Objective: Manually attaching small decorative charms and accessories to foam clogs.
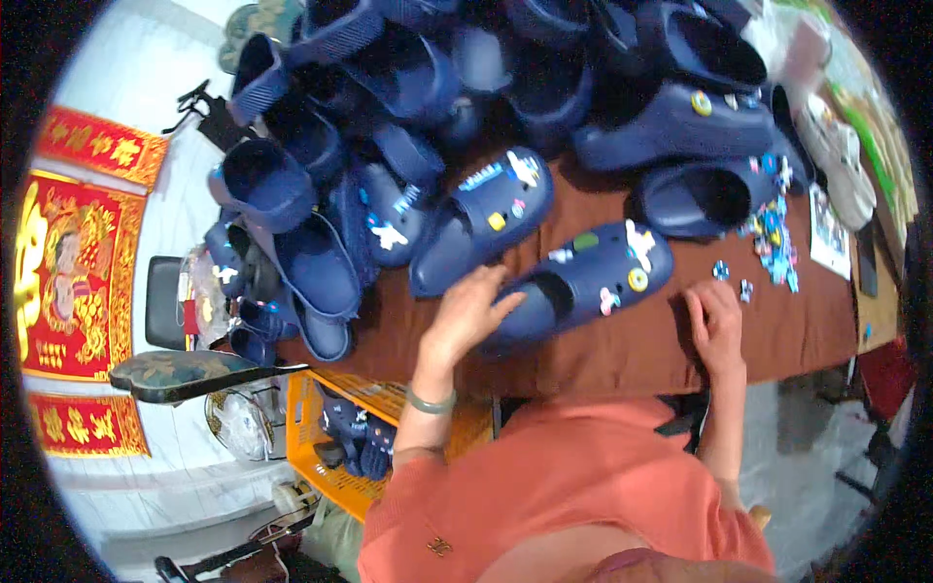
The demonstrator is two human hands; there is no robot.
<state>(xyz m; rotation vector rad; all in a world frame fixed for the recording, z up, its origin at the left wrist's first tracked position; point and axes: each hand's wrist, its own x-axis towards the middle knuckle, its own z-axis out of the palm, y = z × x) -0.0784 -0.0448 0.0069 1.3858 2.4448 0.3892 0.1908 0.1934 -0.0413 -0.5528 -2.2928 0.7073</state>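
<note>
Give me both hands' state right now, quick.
Left hand: at the heel end of the nearest navy clog; grip cannot be told.
Right hand: loosely curled near two loose charms; whether it holds anything cannot be told.

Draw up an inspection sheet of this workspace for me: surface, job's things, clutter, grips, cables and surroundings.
Surface: brown cloth, creased.
Job's things: nearer clog and farther clog, both navy with decorations on top; charm pile at right.
Clutter: many navy clogs heaped at the back and left; printed card at far right.
Grips: left grip at the nearer clog's heel, firmness unclear; right grip curled beside loose charms.
Cables: nothing seen.
Surroundings: red wall hangings at left; orange crate below, holding clogs.
</note>
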